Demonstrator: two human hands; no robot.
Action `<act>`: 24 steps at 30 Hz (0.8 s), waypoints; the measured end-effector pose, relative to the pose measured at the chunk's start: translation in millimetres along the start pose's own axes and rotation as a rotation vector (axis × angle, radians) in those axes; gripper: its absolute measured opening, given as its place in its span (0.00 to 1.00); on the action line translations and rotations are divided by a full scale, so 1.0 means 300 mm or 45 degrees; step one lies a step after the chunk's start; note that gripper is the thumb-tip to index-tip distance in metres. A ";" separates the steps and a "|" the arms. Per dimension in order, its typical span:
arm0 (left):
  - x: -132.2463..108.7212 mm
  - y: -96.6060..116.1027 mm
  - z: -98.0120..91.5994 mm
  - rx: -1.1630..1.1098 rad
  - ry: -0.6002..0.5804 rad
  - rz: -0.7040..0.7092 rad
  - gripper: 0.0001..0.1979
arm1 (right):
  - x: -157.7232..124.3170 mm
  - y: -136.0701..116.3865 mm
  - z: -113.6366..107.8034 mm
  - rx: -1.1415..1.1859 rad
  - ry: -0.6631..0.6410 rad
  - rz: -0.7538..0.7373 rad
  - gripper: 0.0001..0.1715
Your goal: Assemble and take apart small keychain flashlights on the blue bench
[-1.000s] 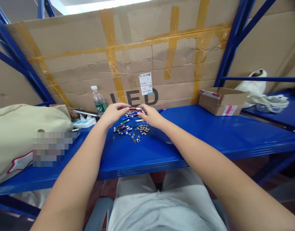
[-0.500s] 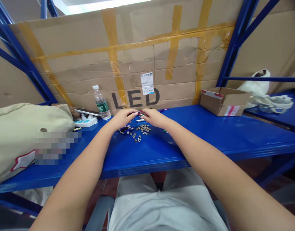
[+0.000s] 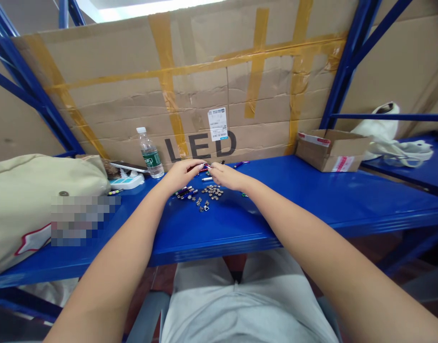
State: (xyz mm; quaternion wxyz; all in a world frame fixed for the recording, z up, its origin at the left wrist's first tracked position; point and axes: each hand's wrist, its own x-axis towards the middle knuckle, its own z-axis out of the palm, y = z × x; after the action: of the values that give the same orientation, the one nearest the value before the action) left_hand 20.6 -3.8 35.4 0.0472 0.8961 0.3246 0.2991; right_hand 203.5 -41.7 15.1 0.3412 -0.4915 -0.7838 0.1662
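Observation:
My left hand (image 3: pixel 183 174) and my right hand (image 3: pixel 229 176) meet fingertip to fingertip above the back of the blue table. Both are closed in a pinch. A small piece with red and blue on it (image 3: pixel 205 168) shows between the fingertips, too small to name. Just below lie a silvery tube (image 3: pixel 207 179) and a loose pile of round, coin-like silver discs (image 3: pixel 214 192). Several dark short tubes with silver ends (image 3: pixel 185 193) lie together under my left hand. Nearer me are small bent metal clips (image 3: pixel 203 206).
A water bottle (image 3: pixel 151 156), a white power strip (image 3: pixel 128 182) and a beige bag (image 3: pixel 43 190) stand on the left. Behind rises a taped cardboard wall (image 3: pixel 193 105). An open carton (image 3: pixel 343 157) sits at the right. A purple pen-like tube (image 3: pixel 241 164) lies beyond my right hand.
My right hand has shifted slightly left and turned, its fingers now bent closer to the left fingertips. My left hand has barely moved. The things on the table look unchanged.

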 end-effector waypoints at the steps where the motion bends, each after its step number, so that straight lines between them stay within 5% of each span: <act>1: 0.000 0.000 0.000 0.000 0.007 0.006 0.15 | 0.001 0.001 0.002 0.007 0.010 -0.011 0.16; 9: -0.001 0.006 0.003 0.042 0.033 0.078 0.17 | 0.035 0.046 0.021 -0.050 0.149 -0.106 0.14; 15: 0.008 0.040 0.047 0.280 0.018 0.068 0.15 | 0.045 0.066 0.033 -0.334 0.224 0.097 0.15; 20: 0.011 0.069 0.064 0.466 0.057 0.034 0.15 | 0.054 0.050 0.058 -0.132 0.361 0.078 0.14; 24: 0.004 0.077 0.072 0.534 0.018 0.042 0.16 | 0.059 0.034 0.047 0.068 0.318 0.107 0.17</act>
State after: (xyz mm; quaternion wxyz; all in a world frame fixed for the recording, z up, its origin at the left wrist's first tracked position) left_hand 46.3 -18.9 24.8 -0.1477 0.8894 0.3653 0.2318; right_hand 195.3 -20.1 5.6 0.4418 -0.5315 -0.7093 0.1385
